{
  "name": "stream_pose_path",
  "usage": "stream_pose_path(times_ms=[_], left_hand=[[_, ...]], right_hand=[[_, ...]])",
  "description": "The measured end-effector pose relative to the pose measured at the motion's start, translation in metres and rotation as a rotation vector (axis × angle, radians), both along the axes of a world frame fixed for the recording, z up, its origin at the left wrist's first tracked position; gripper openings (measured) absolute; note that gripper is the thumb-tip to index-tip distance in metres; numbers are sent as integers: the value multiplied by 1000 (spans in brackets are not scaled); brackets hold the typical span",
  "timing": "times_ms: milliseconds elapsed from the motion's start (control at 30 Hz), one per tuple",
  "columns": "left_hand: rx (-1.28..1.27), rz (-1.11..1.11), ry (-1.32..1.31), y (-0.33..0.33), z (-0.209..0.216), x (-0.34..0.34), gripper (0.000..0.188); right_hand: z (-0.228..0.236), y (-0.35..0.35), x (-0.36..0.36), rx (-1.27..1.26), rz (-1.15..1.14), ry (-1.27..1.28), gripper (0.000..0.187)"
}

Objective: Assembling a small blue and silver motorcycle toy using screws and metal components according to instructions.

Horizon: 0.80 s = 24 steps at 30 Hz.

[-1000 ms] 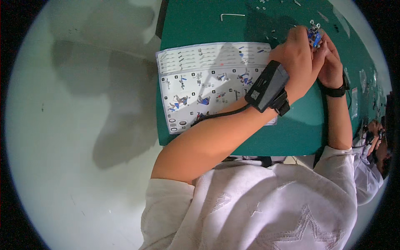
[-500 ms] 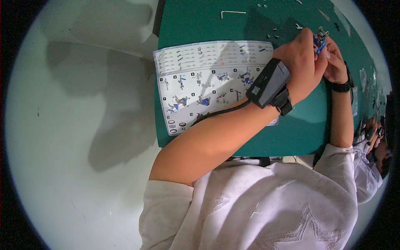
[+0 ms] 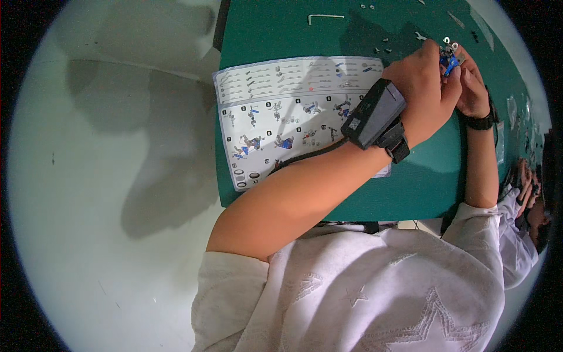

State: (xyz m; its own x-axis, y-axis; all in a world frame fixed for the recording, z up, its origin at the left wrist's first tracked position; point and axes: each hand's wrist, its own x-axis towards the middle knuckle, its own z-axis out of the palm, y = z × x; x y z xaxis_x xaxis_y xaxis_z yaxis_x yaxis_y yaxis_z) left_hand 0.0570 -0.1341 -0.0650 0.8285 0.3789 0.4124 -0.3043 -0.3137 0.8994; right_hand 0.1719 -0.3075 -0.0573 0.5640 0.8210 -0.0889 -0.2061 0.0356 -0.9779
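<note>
A small blue and silver metal model point(image 3: 450, 63) is held up between my two hands over the far right of the table. My left hand point(image 3: 423, 79) reaches across from the left, its fingers closed on the model's left side, with the fingertips partly hidden behind the hand. On the other side my right hand point(image 3: 472, 88) pinches the model between thumb and fingers. Two round silver ends stick up from its top. Under my left wrist lies a printed instruction sheet point(image 3: 293, 88) with assembly drawings.
An L-shaped hex key point(image 3: 325, 16) lies at the back of the green table point(image 3: 275, 35). A small wrench point(image 3: 420, 36) and several tiny screws point(image 3: 385, 50) rest near my left hand. Clear plastic bags point(image 3: 512, 111) lie to the right, with another person's hand point(image 3: 522, 182) beyond.
The model has turned slightly between my fingers, so its round silver ends and blue part show more plainly. My hands stay in nearly the same place.
</note>
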Motion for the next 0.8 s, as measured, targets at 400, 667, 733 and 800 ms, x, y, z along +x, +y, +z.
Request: stream_pose_path(times_ms=[400, 667, 733, 800], left_hand=[[60, -59, 42, -1, 1, -5, 31], [169, -18, 26, -7, 2, -10, 34], [142, -10, -5, -8, 0, -9, 35], [125, -11, -23, -8, -1, -8, 35]], right_hand=[[-1, 3, 0, 11, 37, -15, 40], [1, -2, -6, -42, -52, -19, 40], [-1, -3, -2, -38, -27, -28, 41], [-2, -5, 0, -25, -10, -21, 40]])
